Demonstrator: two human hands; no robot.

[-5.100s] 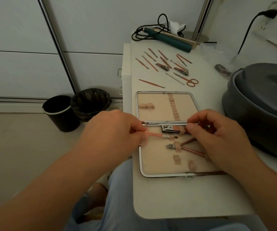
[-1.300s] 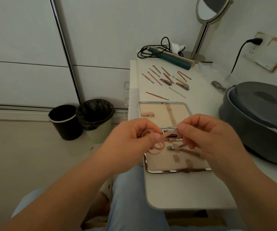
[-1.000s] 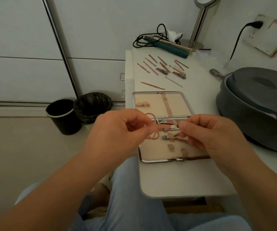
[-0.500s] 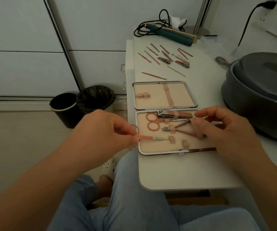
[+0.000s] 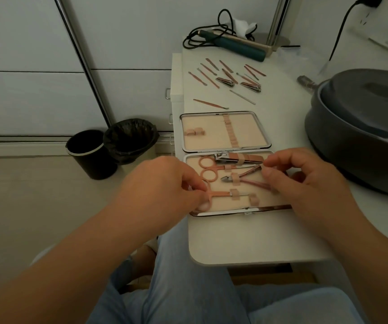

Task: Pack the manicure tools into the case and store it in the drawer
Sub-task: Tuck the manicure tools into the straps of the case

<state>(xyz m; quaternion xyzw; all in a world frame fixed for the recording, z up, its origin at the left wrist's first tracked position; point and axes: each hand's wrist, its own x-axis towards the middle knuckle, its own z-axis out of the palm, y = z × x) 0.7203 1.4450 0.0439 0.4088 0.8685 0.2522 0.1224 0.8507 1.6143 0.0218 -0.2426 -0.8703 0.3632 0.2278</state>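
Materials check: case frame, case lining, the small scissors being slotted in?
Case frame: looks like polished metal, bright reflections. Lining: matte beige, leatherette or fabric, can't tell which. Small scissors, held by left hand: steel-looking blades, matte pink coated handles.

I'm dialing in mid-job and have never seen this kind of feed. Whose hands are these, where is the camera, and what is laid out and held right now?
There is no machine here: a person works with two bare hands, and the single picture comes from a wide-angle camera on their head, looking forward and down.

On the white table lies an open manicure case, hinged flat. Its far half holds only empty loops. Its near half already holds a nail clipper, a pair of pink scissors and nippers under straps.

The left hand pinches the ring end of a second, thinner pair of scissors, whose blades lie through a strap. The right hand has its fingers curled over the case's right side, near the nipper handles; whether its grip closes on anything is unclear.

Farther back lie loose tools not yet packed.
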